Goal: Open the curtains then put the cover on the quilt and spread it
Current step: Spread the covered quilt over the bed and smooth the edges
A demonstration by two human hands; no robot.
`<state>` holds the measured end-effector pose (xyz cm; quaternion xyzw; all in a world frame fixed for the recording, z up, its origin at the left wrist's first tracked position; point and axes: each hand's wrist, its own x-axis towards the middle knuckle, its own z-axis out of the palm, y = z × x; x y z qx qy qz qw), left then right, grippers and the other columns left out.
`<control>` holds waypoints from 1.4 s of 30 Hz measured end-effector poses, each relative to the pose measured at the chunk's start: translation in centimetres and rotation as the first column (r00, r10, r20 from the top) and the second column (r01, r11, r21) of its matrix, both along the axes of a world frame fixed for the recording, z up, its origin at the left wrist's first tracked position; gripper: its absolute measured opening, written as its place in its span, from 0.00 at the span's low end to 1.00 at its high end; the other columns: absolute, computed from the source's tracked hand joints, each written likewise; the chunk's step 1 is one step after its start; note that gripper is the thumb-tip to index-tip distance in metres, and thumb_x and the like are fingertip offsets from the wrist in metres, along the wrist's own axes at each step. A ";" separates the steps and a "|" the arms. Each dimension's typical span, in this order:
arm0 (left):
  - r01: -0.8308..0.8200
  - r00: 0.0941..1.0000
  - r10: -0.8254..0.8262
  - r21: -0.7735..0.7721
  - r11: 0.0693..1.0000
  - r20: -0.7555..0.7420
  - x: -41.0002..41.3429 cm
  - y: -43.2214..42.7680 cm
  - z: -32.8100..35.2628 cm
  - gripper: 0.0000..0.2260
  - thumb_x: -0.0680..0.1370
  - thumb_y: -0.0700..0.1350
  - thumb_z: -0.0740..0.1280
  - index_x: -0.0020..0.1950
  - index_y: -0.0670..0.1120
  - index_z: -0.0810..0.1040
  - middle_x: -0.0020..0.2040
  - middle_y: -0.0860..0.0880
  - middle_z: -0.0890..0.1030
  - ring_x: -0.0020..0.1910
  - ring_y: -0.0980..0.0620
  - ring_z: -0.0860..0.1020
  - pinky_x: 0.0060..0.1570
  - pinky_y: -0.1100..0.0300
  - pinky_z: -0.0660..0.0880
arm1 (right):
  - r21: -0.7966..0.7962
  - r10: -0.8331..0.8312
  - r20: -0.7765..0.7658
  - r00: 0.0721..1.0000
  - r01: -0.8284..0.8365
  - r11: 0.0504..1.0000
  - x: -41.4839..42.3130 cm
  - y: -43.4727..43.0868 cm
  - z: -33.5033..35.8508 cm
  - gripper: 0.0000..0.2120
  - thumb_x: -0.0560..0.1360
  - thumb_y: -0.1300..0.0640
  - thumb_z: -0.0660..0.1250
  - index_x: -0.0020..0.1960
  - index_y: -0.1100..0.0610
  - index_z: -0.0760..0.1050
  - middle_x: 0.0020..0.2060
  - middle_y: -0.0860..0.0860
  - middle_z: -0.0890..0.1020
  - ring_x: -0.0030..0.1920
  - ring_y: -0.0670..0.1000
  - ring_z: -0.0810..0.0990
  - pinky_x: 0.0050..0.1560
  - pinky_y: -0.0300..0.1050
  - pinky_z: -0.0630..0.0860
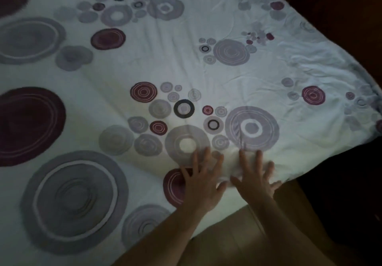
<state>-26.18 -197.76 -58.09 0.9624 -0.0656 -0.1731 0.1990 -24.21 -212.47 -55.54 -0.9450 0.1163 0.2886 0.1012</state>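
Fingers of both hands are spread wide and lie flat, palms down, gripping nothing. Left hand (203, 180) presses on the cover (186, 63) near its lower edge, its fingertips reaching the rim of a grey ring print and its thumb side over a maroon circle. Right hand (255, 178) sits just beside it, thumbs nearly meeting, with its little finger close to the fabric's edge. Both bare forearms come up from the bottom of the view, angled up and slightly left, wrists fairly straight. White fabric printed with grey and maroon circles fills most of the view, spread out with soft wrinkles toward the right corner. Beneath the forearms a pale tiled floor (244, 243) shows; the right side is dark.
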 end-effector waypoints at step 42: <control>-0.248 0.965 0.259 0.170 0.954 -0.041 -24.0 47.0 0.5 0.47 0.71 0.66 0.65 0.77 0.55 0.37 0.78 0.44 0.38 0.76 0.38 0.41 0.68 0.32 0.52 | -0.046 0.162 0.075 0.984 -0.159 0.986 -21.5 47.8 0.0 0.44 0.73 0.37 0.64 0.76 0.39 0.36 0.75 0.55 0.32 0.74 0.69 0.35 0.69 0.74 0.53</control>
